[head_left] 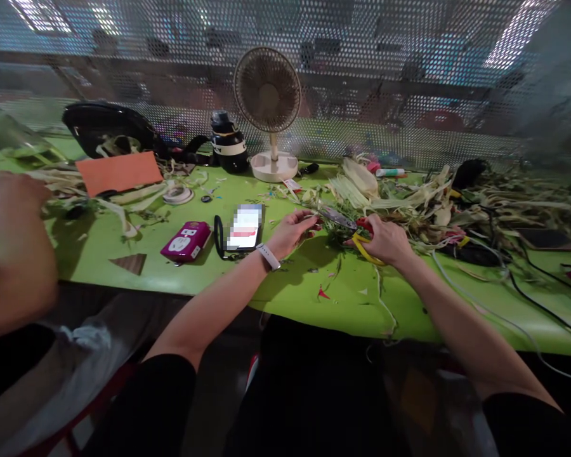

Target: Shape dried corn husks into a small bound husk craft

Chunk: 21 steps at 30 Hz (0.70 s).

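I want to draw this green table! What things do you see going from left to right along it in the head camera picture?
Orange card → pink box → phone → left hand → scissors in the right hand → pile of husks.

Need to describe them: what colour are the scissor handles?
Yellow and red handles, gripped by the right hand; head view.

— Where's the phone (245,227)?
— On the bench (314,298), left of the scissors (349,223).
— And the fan (269,108)?
— Far behind it; the husk pile (409,197) lies to the right.
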Tool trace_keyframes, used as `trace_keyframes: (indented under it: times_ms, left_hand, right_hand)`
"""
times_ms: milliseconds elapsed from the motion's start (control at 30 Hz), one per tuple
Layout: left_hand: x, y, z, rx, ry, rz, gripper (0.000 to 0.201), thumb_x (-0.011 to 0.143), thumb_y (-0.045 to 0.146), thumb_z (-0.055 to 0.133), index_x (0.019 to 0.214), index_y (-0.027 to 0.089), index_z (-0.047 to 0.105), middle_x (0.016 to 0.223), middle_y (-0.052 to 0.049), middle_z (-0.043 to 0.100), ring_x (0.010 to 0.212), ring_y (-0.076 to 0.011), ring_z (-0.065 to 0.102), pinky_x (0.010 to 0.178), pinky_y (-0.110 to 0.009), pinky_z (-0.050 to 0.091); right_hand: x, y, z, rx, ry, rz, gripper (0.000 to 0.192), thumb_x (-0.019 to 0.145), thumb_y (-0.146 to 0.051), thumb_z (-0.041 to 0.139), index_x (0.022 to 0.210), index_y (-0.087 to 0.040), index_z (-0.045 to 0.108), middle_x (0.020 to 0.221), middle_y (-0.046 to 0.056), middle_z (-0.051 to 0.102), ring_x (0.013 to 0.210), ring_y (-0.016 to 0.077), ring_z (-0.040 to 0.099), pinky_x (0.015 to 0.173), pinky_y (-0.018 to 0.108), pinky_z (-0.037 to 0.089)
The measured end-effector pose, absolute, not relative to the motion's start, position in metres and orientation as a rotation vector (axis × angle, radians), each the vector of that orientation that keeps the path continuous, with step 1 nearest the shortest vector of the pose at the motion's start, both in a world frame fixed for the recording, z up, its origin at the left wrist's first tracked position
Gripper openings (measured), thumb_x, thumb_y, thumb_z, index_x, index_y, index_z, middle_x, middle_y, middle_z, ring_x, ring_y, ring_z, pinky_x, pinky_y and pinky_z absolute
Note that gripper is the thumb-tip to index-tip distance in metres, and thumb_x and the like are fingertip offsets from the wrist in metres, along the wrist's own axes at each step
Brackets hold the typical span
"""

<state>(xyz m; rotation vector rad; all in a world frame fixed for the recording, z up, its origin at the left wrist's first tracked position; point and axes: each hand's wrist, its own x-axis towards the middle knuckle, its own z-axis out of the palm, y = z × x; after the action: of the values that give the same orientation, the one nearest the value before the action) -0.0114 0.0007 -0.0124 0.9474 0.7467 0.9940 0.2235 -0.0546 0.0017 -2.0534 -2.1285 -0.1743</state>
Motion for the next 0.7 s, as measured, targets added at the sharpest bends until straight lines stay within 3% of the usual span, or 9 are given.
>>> trace_keyframes:
  times_ms: [567, 700]
  left_hand:
    - [-0.0131, 0.0037, -0.0172, 0.965, 0.698, 0.999, 0.018, 0.078, 0.014, 0.074, 0.093, 0.015, 0.063, 0.088, -0.004, 0.074, 0.075, -0.0107, 0.069, 0.063, -0.021, 0.049]
    - [-0.0154, 0.0086, -0.0179, 0.960, 0.686, 1.042, 0.020, 0.077, 0.014, 0.074, 0.093, 0.016, 0.063, 0.089, -0.004, 0.074, 0.079, -0.0120, 0.070, 0.061, -0.020, 0.048]
  right_hand:
    - [0.2267, -0.0506, -0.0012, -2.065, -2.027, -0.107, 0.057, 0.078, -0.077, 0.048, 0.089, -0.022, 0.056, 0.069, 0.009, 0.067, 0.062, 0.0258, 0.062, 0.057, 0.030, 0.032]
    - [0.2321, -0.0503, 0.0023, -1.891, -2.041, 0.315, 0.058, 0.072, -0.079, 0.051, 0.082, -0.023, 0.049, 0.069, 0.004, 0.064, 0.060, 0.0190, 0.055, 0.057, 0.028, 0.034]
